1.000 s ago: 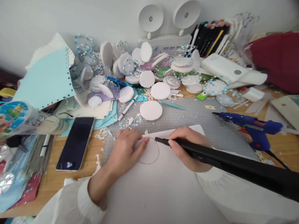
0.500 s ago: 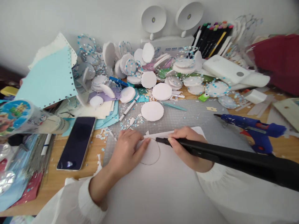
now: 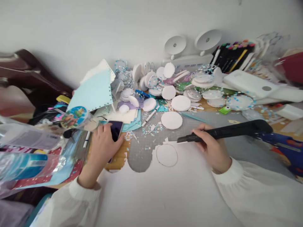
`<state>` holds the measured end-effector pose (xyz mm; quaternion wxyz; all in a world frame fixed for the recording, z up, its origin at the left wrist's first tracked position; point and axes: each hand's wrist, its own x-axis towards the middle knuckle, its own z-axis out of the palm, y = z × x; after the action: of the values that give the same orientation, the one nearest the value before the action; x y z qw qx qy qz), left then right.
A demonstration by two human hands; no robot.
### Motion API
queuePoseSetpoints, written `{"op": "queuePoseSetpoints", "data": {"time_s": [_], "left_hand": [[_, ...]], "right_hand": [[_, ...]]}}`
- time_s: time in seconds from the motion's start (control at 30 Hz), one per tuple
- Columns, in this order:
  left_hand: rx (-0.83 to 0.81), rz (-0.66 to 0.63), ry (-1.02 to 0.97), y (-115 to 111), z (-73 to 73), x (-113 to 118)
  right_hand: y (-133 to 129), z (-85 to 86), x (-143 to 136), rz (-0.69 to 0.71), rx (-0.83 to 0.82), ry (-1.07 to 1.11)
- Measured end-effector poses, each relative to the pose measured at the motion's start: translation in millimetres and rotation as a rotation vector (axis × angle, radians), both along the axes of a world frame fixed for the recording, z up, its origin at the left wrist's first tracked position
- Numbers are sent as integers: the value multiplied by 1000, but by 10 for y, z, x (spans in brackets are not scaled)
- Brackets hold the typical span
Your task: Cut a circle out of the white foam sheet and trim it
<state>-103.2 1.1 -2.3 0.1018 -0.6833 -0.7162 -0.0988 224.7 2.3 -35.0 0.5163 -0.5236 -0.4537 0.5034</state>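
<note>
In my right hand (image 3: 213, 146) is a black utility knife (image 3: 227, 130), its handle pointing right. The tip of its blade lies at the top edge of a large white sheet (image 3: 156, 192), just right of a circle (image 3: 167, 155) drawn there. My left hand (image 3: 103, 142) is over a dark phone (image 3: 115, 130) on the left, its thumb across the phone's right edge and its palm hiding much of the screen. Beside the drawn circle, the sheet's edge has a rounded notch.
A white disc (image 3: 171, 120) lies on the grey cutting mat (image 3: 139, 154). Several more discs are piled behind it before a white lamp (image 3: 175, 45). A blue glue gun (image 3: 279, 146) is at right; a plastic cup (image 3: 75, 116) and bags crowd the left. Paper scraps litter the mat.
My left hand has left the drawn circle and moved left onto the phone. My right hand has drawn the knife slightly right, and its handle has swung upward. The view has turned left.
</note>
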Motion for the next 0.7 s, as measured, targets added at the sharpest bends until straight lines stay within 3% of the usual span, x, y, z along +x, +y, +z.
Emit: {"op": "queuePoseSetpoints", "data": {"time_s": [0.1, 0.2, 0.33, 0.7], "left_hand": [[13, 63, 50, -43, -142, -198], [39, 105, 53, -47, -188, -163], [10, 168, 25, -15, -145, -97], [-28, 162, -98, -89, -68, -203]], "right_hand": [[3, -15, 6, 25, 23, -5], [0, -38, 3, 29, 40, -8], [3, -48, -4, 10, 38, 17], [19, -53, 3, 17, 53, 13]]}}
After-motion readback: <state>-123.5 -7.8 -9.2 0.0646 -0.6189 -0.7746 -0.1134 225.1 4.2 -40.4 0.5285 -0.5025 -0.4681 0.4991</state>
